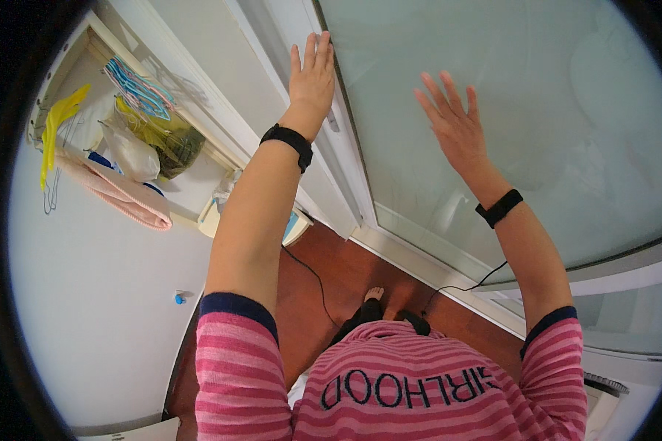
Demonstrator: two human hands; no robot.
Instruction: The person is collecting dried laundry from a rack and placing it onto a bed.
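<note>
Ahead of me stands a large frosted glass panel (507, 138) in a white frame (364, 187). My left hand (312, 82) is raised at the frame's edge, its fingers extended and nothing held in them; whether it touches the frame I cannot tell. Before the glass, my right hand (453, 118) is raised with its fingers spread and empty; contact with the pane cannot be made out. A black band circles each wrist. Just below my left hand, a small metal fitting (332, 122) sits on the white frame.
At the left, clothes hangers (139, 91), plastic bags (135, 151), a yellow glove-like item (60, 124) and a pink cloth (118, 193) hang by the wall. A dark cable (315, 275) crosses the reddish floor (298, 297). A blue-tipped hook (180, 298) is on the white surface.
</note>
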